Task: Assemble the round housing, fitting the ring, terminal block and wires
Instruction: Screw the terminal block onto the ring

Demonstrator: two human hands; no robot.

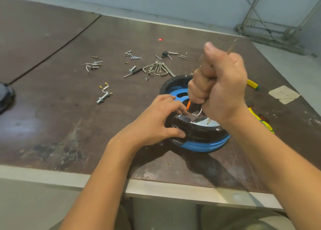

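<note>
We see the round housing (213,145) on the table (69,118) beneath both hands. Our left hand (156,121) grips its near rim; our right hand (222,89) clenches a screwdriver (189,106) upright over it.

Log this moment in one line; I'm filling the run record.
left hand: grips round housing rim | right hand: fist around screwdriver, pointing down into housing | white wire: loops beside it

Round housing (205,145) set on brown table (52,125); hex keys (157,69), screws (133,56) scattered beyond housing; bolt (103,97) laid left of housing.
</note>
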